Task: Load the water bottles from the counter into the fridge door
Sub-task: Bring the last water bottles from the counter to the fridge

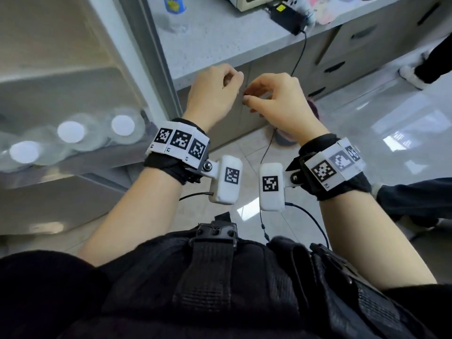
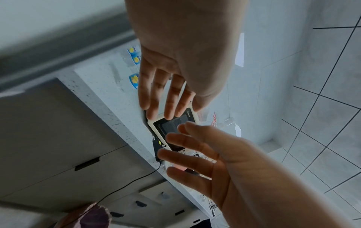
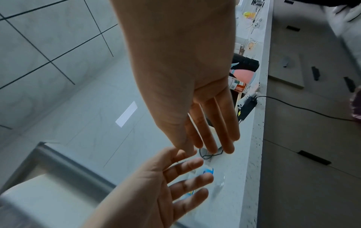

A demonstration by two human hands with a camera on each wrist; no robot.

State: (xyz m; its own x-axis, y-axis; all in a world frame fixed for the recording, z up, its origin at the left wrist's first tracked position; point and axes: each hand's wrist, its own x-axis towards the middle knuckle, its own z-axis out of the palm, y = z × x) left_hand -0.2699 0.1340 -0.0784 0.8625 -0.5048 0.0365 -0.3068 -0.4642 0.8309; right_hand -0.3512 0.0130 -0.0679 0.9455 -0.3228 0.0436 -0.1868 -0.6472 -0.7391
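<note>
Both hands empty: left hand (image 1: 215,94) and right hand (image 1: 276,101) hang close together in front of the counter (image 1: 220,37) edge, fingers relaxed and loosely extended in the wrist views, gripping nothing. One water bottle (image 1: 173,11) with a blue-yellow label stands on the counter near the fridge. Three white-capped bottles (image 1: 71,132) sit in the fridge door shelf (image 1: 80,165), left. Black adapter (image 1: 286,17) and cable on the counter, right.
</note>
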